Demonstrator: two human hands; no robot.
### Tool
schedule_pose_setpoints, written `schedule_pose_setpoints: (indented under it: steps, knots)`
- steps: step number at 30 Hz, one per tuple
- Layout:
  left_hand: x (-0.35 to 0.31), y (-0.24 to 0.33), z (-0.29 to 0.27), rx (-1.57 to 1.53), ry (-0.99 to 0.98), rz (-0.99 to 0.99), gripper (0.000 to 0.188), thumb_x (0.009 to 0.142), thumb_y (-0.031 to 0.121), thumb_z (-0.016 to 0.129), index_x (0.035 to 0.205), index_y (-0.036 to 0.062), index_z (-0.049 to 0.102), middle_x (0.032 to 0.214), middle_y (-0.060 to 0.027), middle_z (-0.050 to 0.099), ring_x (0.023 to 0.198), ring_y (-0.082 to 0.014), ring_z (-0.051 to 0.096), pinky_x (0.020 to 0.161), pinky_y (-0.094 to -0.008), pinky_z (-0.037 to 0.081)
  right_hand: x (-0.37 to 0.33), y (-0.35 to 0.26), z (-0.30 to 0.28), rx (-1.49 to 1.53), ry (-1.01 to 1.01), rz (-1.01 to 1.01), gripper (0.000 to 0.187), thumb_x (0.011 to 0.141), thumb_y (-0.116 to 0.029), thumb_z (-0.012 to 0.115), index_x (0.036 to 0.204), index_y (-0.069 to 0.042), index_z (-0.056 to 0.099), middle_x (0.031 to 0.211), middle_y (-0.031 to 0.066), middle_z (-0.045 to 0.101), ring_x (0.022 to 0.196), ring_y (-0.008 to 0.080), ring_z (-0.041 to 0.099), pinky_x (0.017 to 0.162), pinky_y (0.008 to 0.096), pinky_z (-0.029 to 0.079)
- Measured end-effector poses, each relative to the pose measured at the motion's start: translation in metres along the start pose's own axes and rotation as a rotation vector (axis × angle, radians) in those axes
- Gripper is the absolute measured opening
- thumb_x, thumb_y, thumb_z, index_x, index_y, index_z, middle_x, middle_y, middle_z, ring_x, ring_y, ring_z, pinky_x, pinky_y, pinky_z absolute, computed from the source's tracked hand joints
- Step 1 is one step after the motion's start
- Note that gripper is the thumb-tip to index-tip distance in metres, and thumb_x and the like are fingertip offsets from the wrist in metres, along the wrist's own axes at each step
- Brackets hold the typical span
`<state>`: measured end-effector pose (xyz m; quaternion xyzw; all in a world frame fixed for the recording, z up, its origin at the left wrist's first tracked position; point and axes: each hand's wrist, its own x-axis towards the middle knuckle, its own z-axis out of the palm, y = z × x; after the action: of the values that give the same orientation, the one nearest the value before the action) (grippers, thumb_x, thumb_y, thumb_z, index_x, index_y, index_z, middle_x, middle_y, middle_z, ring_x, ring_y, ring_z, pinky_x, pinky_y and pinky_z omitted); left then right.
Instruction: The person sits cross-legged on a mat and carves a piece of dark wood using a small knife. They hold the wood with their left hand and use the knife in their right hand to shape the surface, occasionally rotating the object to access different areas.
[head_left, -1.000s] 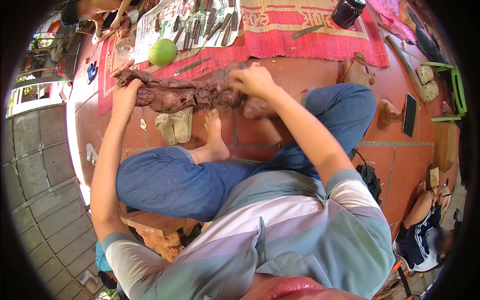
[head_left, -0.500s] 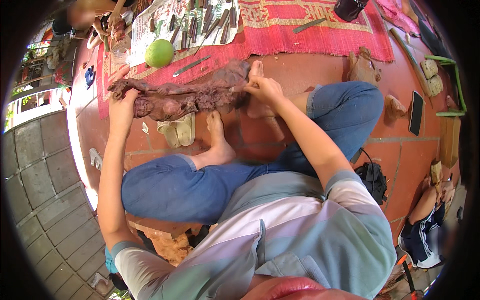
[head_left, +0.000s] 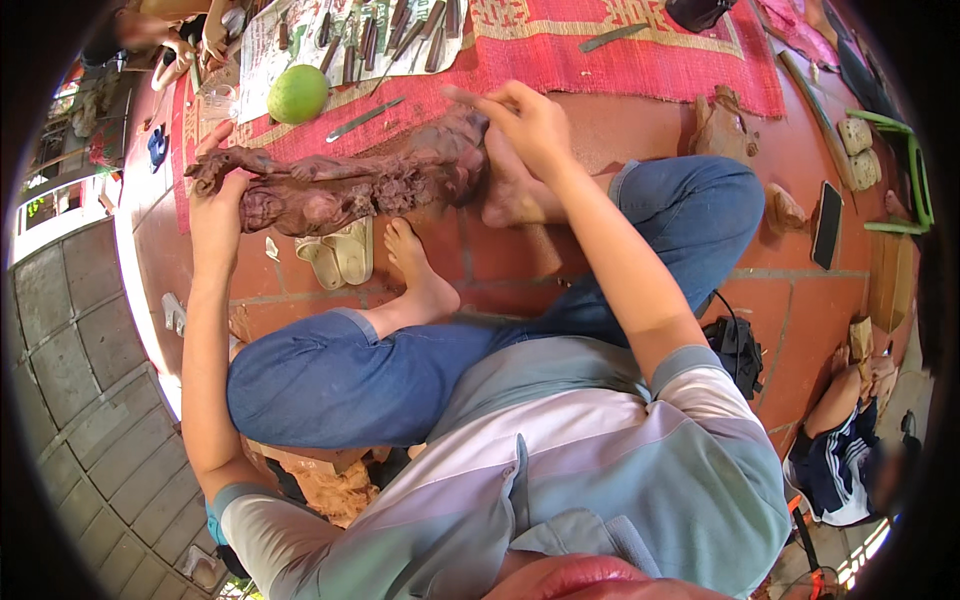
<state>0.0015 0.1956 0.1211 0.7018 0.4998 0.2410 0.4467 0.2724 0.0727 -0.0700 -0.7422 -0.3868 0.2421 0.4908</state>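
Observation:
A long reddish-brown wood carving (head_left: 405, 185) lies crosswise in front of me, full of knobbly relief and open gaps. My left hand (head_left: 217, 208) is closed round its left end, thumb over the near side. At the other end, my bare foot (head_left: 510, 185) is against the wood. My right hand (head_left: 528, 128) is just above that end, off the surface, with a finger stretched to the left and nothing visible in it. Beyond the carving, a thin blade (head_left: 365, 118) rests on the red mat (head_left: 540, 75), near a round green fruit (head_left: 297, 94).
Several dark-handled carving tools (head_left: 400, 35) lie on printed sheeting at the far side. A second flat blade (head_left: 612, 38) is on the mat. Pale slippers (head_left: 345, 255) sit beneath the carving. A phone (head_left: 827, 225) and a wooden piece (head_left: 725, 128) lie rightward. Other people sit nearby.
My right hand has lifted off the carving's right end and its finger has straightened. The left hand keeps its grip. The whole view has shifted slightly.

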Motion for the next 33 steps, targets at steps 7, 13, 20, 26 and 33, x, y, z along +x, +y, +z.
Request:
schedule_pose_setpoints:
  steps: [7, 13, 20, 26, 33]
  knots:
    - [0.005, -0.005, -0.004, 0.06, -0.017, 0.064, 0.053, 0.079, -0.002, 0.047, 0.132, 0.0045, 0.044, 0.102, -0.0076, 0.06, 0.097, -0.0154, 0.058, 0.091, -0.0287, 0.044, -0.034, 0.056, 0.047, -0.456, 0.009, -0.352, 0.02, 0.086, -0.033, 0.059, 0.09, -0.015, 0.066, 0.11, 0.0211, 0.061, 0.086, 0.0346, 0.065, 0.084, 0.047, 0.047]
    - [0.003, -0.016, -0.011, 0.067, -0.016, 0.083, 0.052, 0.082, 0.001, 0.048, 0.134, 0.0034, 0.043, 0.103, -0.009, 0.063, 0.097, -0.0161, 0.06, 0.088, -0.0285, 0.048, -0.012, -0.036, 0.012, -0.307, -0.27, -0.046, 0.023, 0.09, -0.035, 0.05, 0.103, -0.022, 0.062, 0.105, 0.0155, 0.065, 0.086, 0.0404, 0.064, 0.077, 0.0475, 0.05]
    - [0.008, -0.024, -0.015, 0.141, -0.026, 0.111, 0.054, 0.08, 0.0, 0.048, 0.134, 0.0052, 0.044, 0.102, -0.0085, 0.063, 0.095, -0.016, 0.059, 0.088, -0.0295, 0.047, -0.027, 0.073, 0.038, -0.64, -0.453, -0.099, 0.023, 0.088, -0.032, 0.052, 0.104, -0.024, 0.066, 0.092, 0.012, 0.068, 0.091, 0.0313, 0.065, 0.079, 0.0426, 0.05]
    - [0.013, -0.031, -0.031, -0.016, -0.026, -0.024, 0.058, 0.079, -0.002, 0.045, 0.136, 0.0062, 0.041, 0.109, -0.0126, 0.063, 0.097, -0.0195, 0.062, 0.089, -0.0313, 0.049, -0.042, 0.065, -0.045, -0.217, -0.278, 0.193, 0.024, 0.086, -0.03, 0.06, 0.103, -0.016, 0.069, 0.089, 0.0126, 0.069, 0.086, 0.0273, 0.066, 0.076, 0.0379, 0.051]
    - [0.005, -0.057, -0.054, -0.083, -0.044, -0.105, 0.062, 0.083, -0.001, 0.047, 0.142, 0.0086, 0.033, 0.115, -0.0132, 0.059, 0.101, -0.0212, 0.06, 0.089, -0.0328, 0.05, -0.06, 0.074, -0.035, -0.064, -0.306, 0.239, 0.024, 0.084, -0.029, 0.064, 0.105, -0.017, 0.068, 0.091, 0.0134, 0.069, 0.086, 0.0303, 0.066, 0.075, 0.0368, 0.05]
